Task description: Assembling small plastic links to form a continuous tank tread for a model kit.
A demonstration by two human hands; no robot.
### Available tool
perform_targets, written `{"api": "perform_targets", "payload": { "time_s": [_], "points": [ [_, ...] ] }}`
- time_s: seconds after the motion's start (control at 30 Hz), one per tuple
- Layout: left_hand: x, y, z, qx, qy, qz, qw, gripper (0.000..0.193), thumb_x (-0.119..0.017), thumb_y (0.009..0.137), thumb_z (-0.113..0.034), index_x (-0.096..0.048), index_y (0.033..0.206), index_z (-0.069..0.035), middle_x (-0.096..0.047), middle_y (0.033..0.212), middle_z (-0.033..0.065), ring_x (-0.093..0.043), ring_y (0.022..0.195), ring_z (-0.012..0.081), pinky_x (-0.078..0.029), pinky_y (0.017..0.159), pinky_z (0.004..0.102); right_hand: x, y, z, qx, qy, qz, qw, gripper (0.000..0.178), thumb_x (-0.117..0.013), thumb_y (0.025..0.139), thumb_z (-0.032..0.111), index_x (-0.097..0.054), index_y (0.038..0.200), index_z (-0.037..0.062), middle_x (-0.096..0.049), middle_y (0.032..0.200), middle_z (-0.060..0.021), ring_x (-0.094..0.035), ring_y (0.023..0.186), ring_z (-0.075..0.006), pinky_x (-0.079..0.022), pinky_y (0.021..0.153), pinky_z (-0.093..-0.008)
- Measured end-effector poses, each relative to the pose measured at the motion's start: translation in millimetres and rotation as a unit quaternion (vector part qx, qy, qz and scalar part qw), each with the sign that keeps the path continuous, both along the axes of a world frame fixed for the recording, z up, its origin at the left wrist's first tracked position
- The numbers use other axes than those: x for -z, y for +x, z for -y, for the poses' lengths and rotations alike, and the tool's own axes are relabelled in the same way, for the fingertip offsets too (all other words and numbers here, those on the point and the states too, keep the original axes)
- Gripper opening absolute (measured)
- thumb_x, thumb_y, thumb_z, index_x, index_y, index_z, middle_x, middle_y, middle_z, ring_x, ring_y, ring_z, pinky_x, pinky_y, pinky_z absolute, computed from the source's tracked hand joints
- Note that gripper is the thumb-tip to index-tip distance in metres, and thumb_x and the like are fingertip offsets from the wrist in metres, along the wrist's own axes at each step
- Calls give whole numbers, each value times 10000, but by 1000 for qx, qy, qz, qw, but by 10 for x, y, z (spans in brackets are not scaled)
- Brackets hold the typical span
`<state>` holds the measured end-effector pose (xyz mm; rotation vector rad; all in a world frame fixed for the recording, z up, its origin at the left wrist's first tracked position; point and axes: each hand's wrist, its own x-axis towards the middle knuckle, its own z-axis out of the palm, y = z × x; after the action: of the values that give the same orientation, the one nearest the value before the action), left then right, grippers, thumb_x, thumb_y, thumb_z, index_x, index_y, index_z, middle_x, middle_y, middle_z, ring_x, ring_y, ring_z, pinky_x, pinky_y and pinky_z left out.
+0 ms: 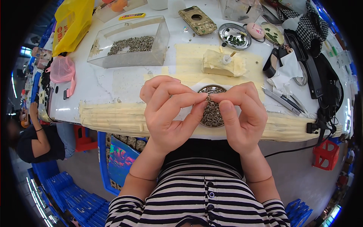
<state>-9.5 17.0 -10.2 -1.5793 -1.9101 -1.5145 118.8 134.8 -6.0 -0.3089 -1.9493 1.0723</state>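
Observation:
Both hands meet over a round metal-rimmed dish (200, 120) filled with many tiny grey-brown metallic pieces (212, 113). The fingertips of my left hand (168, 115) are pinched together, index finger and thumb close to each other. My right hand (245, 117) has its fingers curled, the index fingertip almost touching the left fingertips and the thumb lower over the dish's right side. Whatever sits between the fingertips is too small to name. The hands cover parts of the dish's left and right sides.
Behind the dish stands a tape-covered block (223, 64) with a small white cup. A clear box (128, 64) of similar tiny pieces, a camouflage-patterned case (197, 20) and a steel dish (234, 36) of dark green pieces lie farther back. Tweezers (298, 103) lie right.

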Motion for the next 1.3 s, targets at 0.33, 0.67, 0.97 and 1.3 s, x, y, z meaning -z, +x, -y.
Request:
{"api": "perform_targets", "payload": {
  "time_s": [0.33, 0.67, 0.97, 1.3],
  "points": [
    [5, 57, -5, -63, -10, -92, 994, 252, -839, 675, -105, -768, 909, -162, -652, 858, -61, -550, 928, 220, -363, 857, 336, -40, -51, 40, 37, 31, 28, 998, 122, -780, 777, 38, -663, 809, 45, -657, 792, -39, -560, 740, -235, -432, 709, -316],
    [18, 7, 0, -21, 3, -33, 999, 237, -838, 677, -95, -764, 895, -157, -658, 859, -47, -542, 941, 231, -393, 861, 338, 3, -42, 32, 31, -8, 32, 999, 39, -718, 851, 41, -679, 843, 36, -652, 800, -50, -545, 749, -233, -434, 697, -320],
    [28, 14, -9, -21, 15, -17, 1000, 246, -836, 672, -76, -767, 898, -142, -651, 847, -29, -534, 939, 238, -410, 851, 334, 6, -32, 5, 5, 5, 8, 1000, 26, -712, 864, 58, -701, 854, 36, -666, 802, -56, -551, 728, -225, -434, 682, -313],
    [30, 6, -4, -21, 7, -35, 999, 243, -834, 679, -88, -775, 906, -147, -651, 846, -34, -526, 947, 236, -412, 857, 337, 7, -46, 10, -10, -1, 27, 1000, 24, -714, 848, 37, -691, 850, 43, -668, 806, -45, -555, 731, -225, -430, 693, -315]
  ]
}}
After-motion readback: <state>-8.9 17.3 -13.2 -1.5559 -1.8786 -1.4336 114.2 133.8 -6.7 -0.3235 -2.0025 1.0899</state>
